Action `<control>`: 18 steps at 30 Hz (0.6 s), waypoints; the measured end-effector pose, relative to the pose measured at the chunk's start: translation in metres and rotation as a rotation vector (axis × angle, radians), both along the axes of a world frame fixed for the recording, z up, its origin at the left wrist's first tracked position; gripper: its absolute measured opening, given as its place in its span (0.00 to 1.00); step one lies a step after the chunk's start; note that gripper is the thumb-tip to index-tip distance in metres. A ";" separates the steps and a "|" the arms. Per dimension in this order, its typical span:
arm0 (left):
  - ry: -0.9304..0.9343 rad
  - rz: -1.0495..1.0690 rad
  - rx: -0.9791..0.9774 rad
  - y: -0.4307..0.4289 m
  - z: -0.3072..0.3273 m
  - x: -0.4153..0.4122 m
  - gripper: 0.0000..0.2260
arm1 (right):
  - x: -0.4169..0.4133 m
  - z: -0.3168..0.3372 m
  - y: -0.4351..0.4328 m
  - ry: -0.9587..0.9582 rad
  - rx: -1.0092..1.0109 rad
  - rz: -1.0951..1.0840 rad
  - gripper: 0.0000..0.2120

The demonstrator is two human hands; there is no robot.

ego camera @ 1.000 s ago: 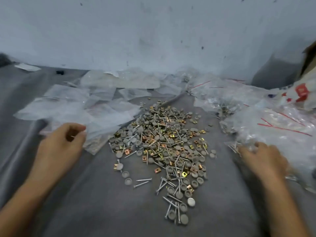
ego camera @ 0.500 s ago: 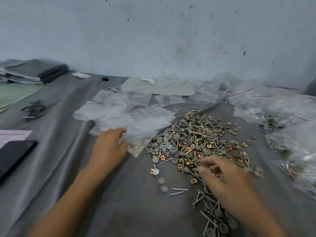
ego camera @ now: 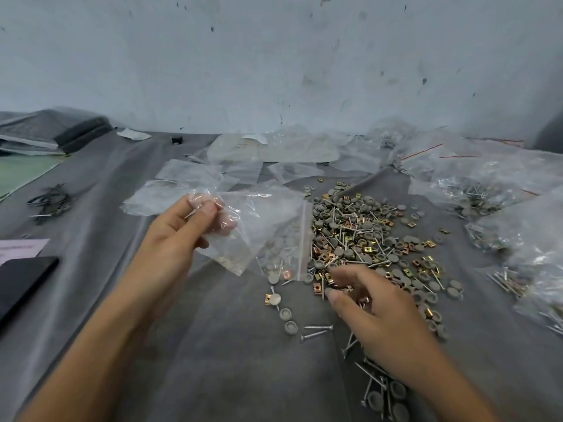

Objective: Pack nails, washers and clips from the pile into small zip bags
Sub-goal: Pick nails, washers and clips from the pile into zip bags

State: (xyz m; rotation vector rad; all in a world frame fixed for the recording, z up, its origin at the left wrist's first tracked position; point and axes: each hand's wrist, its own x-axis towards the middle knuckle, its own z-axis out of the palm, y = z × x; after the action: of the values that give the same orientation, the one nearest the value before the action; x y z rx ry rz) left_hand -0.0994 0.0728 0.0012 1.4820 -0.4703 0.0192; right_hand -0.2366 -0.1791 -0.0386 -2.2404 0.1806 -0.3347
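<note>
1. Nearest, at the pile's near tip, loose nails [ego camera: 373,377] lie flat on the grey cloth [ego camera: 228,360], their shafts pointing different ways.
2. The right hand [ego camera: 380,318] hangs palm down over the near-left edge of the pile [ego camera: 365,239]. Its fingers are bent with the tips among the pieces. Whether they have closed on a piece cannot be told.
3. Just left of that hand, two more nails [ego camera: 315,332] lie side by side, long axes running roughly left to right. Two grey washers [ego camera: 288,320] and a gold clip [ego camera: 268,299] sit just beyond them.
4. The left hand [ego camera: 179,236] is raised left of the pile, thumb and fingers pinching one corner of a clear zip bag [ego camera: 259,226].
5. The bag spreads rightward from the pinch. Its zip strip forms the right edge and runs near to far, so the mouth faces the pile. Pile pieces show through the film.
6. The pile's long axis runs from near right toward the far centre, mixing grey washers, gold clips and nails.
7. At the left edge lie a black phone [ego camera: 21,281] and a sheet of paper [ego camera: 18,248].
8. Filled bags [ego camera: 487,193] crowd the right side, and flat clear bags [ego camera: 189,178] lie beyond the left hand.
9. A marked pale wall [ego camera: 274,56] closes the far side.
</note>
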 end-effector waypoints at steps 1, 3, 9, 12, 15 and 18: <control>0.052 -0.034 -0.041 0.000 -0.002 0.001 0.06 | 0.001 0.000 0.002 0.001 0.115 0.007 0.15; 0.138 -0.072 -0.090 -0.004 -0.005 0.001 0.06 | 0.003 0.003 0.008 0.057 0.446 0.079 0.22; 0.217 0.018 0.065 -0.017 -0.016 -0.002 0.05 | 0.009 0.009 0.017 0.073 1.021 0.211 0.16; 0.188 0.016 0.145 -0.020 -0.019 -0.006 0.06 | 0.009 0.006 0.019 0.074 1.092 0.203 0.16; 0.188 0.031 0.166 -0.023 -0.021 -0.007 0.06 | 0.010 0.005 0.021 0.080 1.138 0.190 0.14; 0.221 -0.006 0.150 -0.024 -0.023 -0.008 0.06 | 0.013 0.005 0.025 0.098 1.213 0.116 0.18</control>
State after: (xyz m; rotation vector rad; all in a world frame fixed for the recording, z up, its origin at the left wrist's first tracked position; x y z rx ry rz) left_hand -0.1079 0.0486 -0.0218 1.6083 -0.3017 -0.1871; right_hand -0.2235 -0.1536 -0.0336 -1.0562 0.2223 -0.0086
